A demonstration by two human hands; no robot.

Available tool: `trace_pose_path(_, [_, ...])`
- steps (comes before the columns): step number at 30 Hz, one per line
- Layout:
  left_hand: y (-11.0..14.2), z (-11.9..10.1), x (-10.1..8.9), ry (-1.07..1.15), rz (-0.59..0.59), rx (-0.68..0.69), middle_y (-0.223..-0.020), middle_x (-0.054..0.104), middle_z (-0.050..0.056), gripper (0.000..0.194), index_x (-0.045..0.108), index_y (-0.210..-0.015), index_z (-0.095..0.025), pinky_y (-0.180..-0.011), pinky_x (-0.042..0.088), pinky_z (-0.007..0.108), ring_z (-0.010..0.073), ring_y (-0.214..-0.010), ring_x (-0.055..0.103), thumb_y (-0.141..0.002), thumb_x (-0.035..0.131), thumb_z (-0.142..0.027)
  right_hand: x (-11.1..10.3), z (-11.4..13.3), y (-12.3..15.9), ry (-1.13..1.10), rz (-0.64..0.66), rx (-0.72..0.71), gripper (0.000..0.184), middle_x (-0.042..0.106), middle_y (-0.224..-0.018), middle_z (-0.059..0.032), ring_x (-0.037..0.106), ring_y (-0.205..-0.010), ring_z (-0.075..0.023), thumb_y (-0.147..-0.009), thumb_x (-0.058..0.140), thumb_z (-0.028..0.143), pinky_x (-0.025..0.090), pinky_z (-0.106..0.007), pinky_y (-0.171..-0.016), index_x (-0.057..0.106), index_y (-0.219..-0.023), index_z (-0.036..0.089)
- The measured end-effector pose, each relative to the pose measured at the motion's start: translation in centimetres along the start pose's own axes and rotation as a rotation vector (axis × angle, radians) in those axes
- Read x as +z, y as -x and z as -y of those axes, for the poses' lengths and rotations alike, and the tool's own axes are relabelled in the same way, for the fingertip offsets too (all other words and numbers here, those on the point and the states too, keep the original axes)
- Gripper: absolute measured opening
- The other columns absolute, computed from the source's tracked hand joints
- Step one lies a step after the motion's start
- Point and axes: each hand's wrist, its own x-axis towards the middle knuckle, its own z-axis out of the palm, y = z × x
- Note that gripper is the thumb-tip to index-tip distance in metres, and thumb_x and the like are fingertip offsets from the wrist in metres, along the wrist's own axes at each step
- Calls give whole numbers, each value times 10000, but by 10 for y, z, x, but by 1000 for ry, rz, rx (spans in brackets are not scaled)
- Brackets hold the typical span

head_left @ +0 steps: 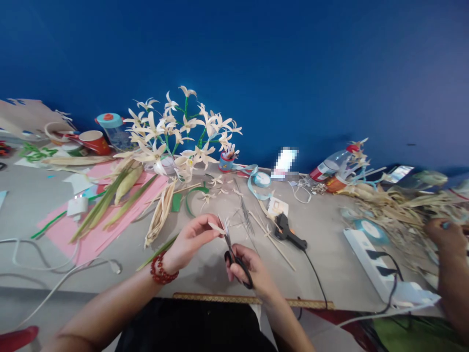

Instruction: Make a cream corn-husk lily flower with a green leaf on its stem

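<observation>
My left hand [190, 240], with a red bead bracelet at the wrist, pinches a small pale husk strip [217, 228] at its fingertips. My right hand [251, 268] grips black-handled scissors [231, 249], whose blades point up and meet the strip. Both hands hover over the grey table [322, 230] near its front edge. Behind them stands a bouquet of cream husk flowers [176, 134] on green stems.
Corn husks and an ear of corn [128, 183] lie on pink paper at left. A black glue gun [287, 231] and its cord lie to the right, then a white power strip [381, 269]. Another person's hand [445, 239] works in a husk pile at far right.
</observation>
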Motion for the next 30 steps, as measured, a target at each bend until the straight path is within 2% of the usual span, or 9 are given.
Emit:
trace_pose_path(7, [1,-6,-6,-48,19,-4,-912,616,48,77,627,-833,-164,-831,432,279,168,-880,570,-889,649,-212,-1,-1,0,9,-5,55,552,545,-578,39,477,-489,-88,-666,762,663,343,-218,-501,472,-728,198])
trace_pose_path(20, [-2,-13,-11,-95,74,-53,-888,623,43,103,630,-797,-153,-785,460,269,151,-812,598,-863,680,-215,-8,-8,1,8,-3,93,554,512,-546,61,453,-449,-69,-641,793,638,318,-199,-460,460,-700,199])
trace_pose_path(30, [-1,-15,-11,-93,54,-90,-878,650,48,121,633,-796,-149,-782,480,291,162,-788,617,-843,700,-237,-7,-8,0,30,-44,120,574,478,-508,84,422,-412,-57,-598,820,631,306,-189,-418,440,-653,205])
